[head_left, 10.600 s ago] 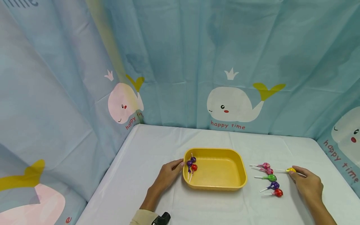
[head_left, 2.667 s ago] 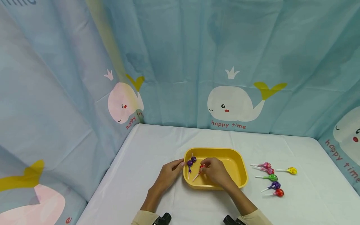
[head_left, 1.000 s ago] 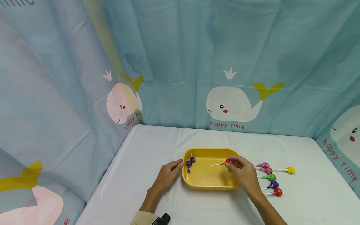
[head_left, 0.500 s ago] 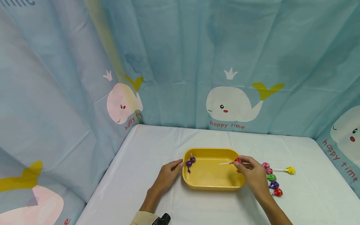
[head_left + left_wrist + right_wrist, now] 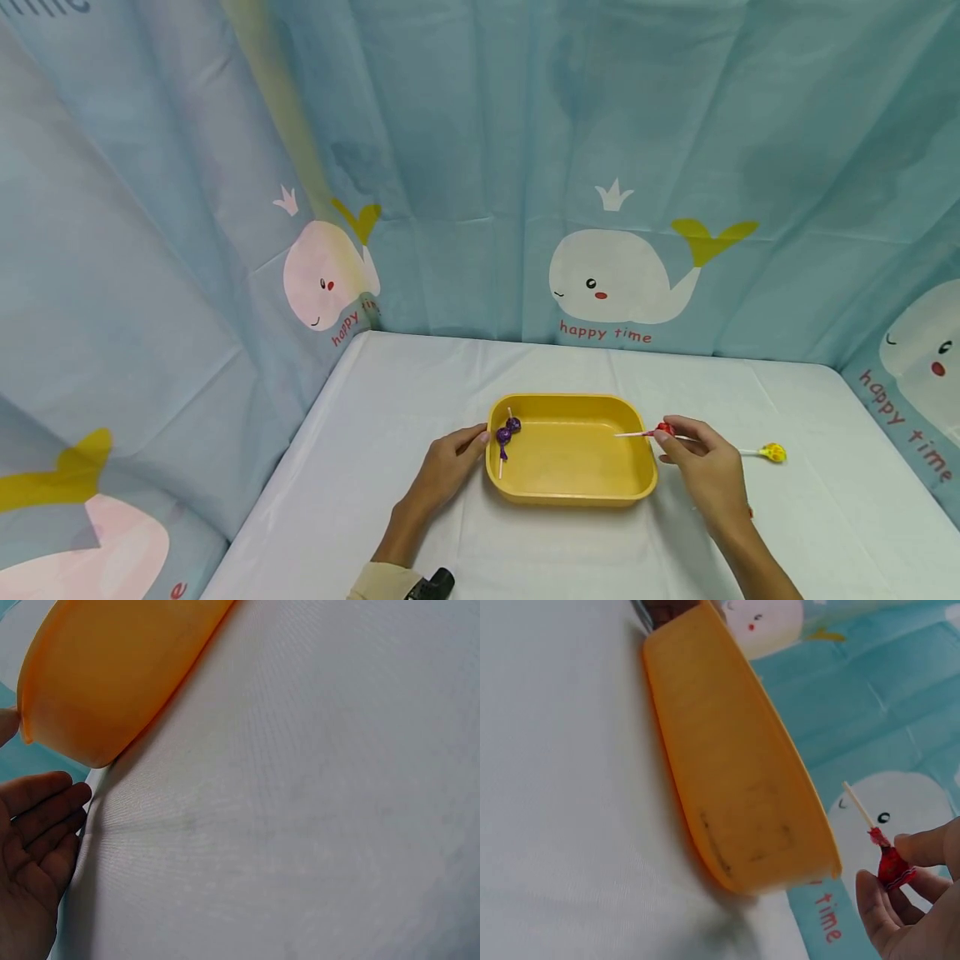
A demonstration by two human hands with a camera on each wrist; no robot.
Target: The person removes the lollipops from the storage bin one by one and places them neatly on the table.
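A yellow tray (image 5: 577, 458) stands on the white-covered table. At its left end lie two purple lollipops (image 5: 504, 435). The left hand (image 5: 446, 471) is beside that end; in the left wrist view its thumb (image 5: 7, 726) touches the rim, while the other fingers stretch out below, apart from the tray (image 5: 120, 667). Just above the tray's right rim, the right hand (image 5: 708, 471) pinches a red lollipop (image 5: 665, 429) by its wrapped head, stick pointing left. The right wrist view shows this red lollipop (image 5: 894, 868) between thumb and fingers.
A yellow lollipop (image 5: 775, 453) lies on the table right of the right hand. The row of other lollipops is almost wholly hidden behind that hand. A blue curtain (image 5: 480, 167) with printed whales hangs round the table's back and sides.
The right hand let the yellow lollipop lie on the table, took the red lollipop from the tray's left end and carried it right, to the tray's right rim. The left hand stayed put.
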